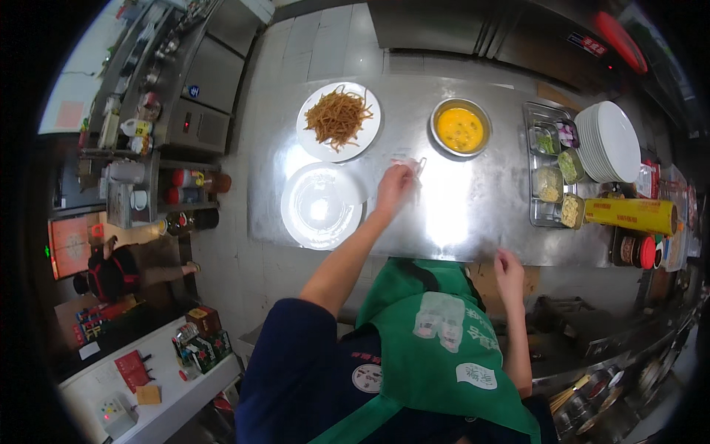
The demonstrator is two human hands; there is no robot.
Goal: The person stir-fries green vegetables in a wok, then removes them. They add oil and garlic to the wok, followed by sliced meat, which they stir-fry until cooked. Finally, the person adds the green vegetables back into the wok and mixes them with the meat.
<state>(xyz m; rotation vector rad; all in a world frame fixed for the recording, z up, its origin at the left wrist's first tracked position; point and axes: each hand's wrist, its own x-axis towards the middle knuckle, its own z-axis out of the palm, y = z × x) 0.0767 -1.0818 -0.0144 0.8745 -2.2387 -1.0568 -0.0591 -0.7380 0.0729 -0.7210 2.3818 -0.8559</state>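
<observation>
My left hand (395,187) is over the steel table (399,238), its fingers closed on a crumpled, pale thin cloth or tissue (411,164); blur hides what it is exactly. At the table's near edge hangs my right hand (509,272), fingers curled together, with nothing visible in them. Left of my left hand lies a bare white plate (320,206). Beyond that, a second white plate (308,145) bears a heap of brown fried shreds (338,117). A round metal bowl (483,145) of yellow beaten egg (459,130) stands at the far side, right of my left hand.
On the right, a steel tray (531,217) holds several small containers of chopped ingredients. Beside it are stacked white plates (613,141), a yellow roll (631,215) and a red-lidded jar (638,252). Shelving (161,166) stands at left; another person (113,272) is farther off.
</observation>
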